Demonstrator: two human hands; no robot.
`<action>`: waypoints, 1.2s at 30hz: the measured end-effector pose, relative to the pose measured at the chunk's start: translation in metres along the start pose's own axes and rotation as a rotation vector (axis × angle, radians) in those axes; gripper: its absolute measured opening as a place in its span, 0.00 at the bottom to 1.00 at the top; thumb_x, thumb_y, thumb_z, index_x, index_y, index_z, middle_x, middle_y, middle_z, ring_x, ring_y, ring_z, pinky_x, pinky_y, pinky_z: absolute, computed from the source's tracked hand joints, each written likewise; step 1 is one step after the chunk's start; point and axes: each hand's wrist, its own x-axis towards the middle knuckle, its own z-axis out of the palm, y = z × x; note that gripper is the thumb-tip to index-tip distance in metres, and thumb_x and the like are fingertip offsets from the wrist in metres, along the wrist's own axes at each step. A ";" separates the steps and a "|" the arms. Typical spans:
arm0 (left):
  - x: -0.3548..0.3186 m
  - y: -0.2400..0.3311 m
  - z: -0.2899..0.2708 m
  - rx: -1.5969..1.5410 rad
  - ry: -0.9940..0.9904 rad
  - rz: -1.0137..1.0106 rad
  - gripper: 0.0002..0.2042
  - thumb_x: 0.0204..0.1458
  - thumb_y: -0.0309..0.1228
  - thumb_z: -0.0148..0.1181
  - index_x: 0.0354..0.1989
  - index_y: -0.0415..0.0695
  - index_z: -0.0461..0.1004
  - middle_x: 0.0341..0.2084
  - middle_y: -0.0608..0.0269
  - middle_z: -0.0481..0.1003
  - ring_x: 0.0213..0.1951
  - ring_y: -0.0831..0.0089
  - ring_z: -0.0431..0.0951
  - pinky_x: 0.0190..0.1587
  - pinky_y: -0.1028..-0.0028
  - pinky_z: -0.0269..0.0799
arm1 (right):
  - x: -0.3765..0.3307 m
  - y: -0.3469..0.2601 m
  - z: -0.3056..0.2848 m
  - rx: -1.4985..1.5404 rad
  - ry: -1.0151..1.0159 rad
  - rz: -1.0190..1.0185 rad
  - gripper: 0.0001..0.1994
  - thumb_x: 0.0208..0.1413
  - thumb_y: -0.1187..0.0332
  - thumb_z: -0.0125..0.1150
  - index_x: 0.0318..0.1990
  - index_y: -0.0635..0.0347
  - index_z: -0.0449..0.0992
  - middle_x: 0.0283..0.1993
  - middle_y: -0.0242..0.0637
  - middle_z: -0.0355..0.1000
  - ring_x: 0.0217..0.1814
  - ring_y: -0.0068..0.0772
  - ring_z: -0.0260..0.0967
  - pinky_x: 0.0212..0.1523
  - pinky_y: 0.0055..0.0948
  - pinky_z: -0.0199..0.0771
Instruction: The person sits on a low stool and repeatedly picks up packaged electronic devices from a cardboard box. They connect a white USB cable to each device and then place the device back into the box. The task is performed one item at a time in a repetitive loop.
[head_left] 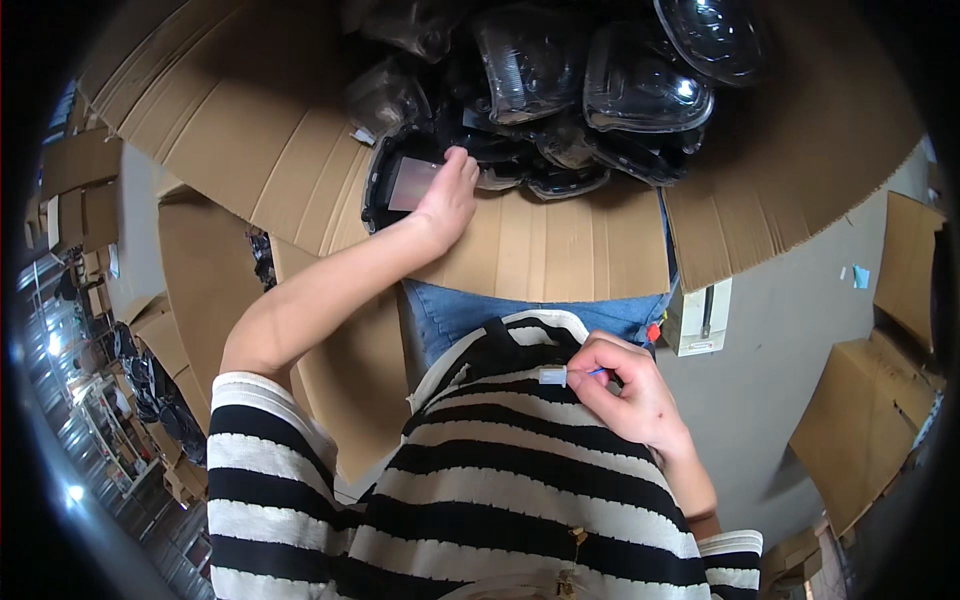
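The left hand (450, 202) lies over the right side of a pale panel (408, 184) in a black frame (376, 190); whether its curled fingers grip cannot be told. The frame sits at the inner edge of the cardboard (560, 250), beside piled clear-fronted lamps (530, 65). The right hand (630, 392) pinches a small white piece (551, 376) between thumb and finger, before the striped shirt (520, 465).

Left hand (448, 203) at the right edge of a translucent panel (408, 183) in a black-framed part (374, 200), right hand (630, 392) pinching a small whitish piece (552, 376), striped shirt (500, 445) beneath, clear-lensed housings (530, 65) heaped beyond a cardboard flap (560, 250).
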 end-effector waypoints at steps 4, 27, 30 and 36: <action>0.011 0.020 0.011 0.166 -0.107 0.029 0.14 0.45 0.38 0.47 0.36 0.49 0.76 0.38 0.66 0.69 0.48 0.64 0.59 0.51 0.59 0.46 | -0.005 0.006 -0.002 0.017 0.011 0.015 0.02 0.43 0.76 0.54 0.26 0.63 0.69 0.22 0.33 0.63 0.20 0.23 0.56 0.20 0.21 0.55; -0.089 0.005 -0.078 -2.627 0.461 -0.165 0.09 0.56 0.29 0.40 0.42 0.42 0.64 0.22 0.70 0.65 0.22 0.85 0.61 0.27 0.85 0.61 | -0.015 -0.003 -0.010 -0.029 0.033 -0.063 0.02 0.43 0.76 0.54 0.26 0.63 0.69 0.22 0.32 0.63 0.20 0.21 0.54 0.20 0.20 0.53; -0.090 0.015 -0.098 -2.558 0.569 -0.119 0.11 0.56 0.31 0.39 0.43 0.41 0.65 0.20 0.72 0.63 0.21 0.85 0.60 0.26 0.86 0.59 | -0.013 -0.016 -0.008 -0.013 0.036 -0.088 0.02 0.42 0.77 0.54 0.25 0.63 0.69 0.22 0.31 0.63 0.20 0.21 0.53 0.20 0.19 0.52; -0.095 0.020 -0.091 -2.523 0.474 0.011 0.12 0.56 0.30 0.40 0.44 0.41 0.67 0.20 0.71 0.63 0.24 0.85 0.61 0.27 0.85 0.58 | -0.008 -0.028 -0.014 0.046 0.112 -0.113 0.01 0.42 0.78 0.54 0.25 0.64 0.69 0.21 0.30 0.62 0.20 0.20 0.53 0.21 0.18 0.52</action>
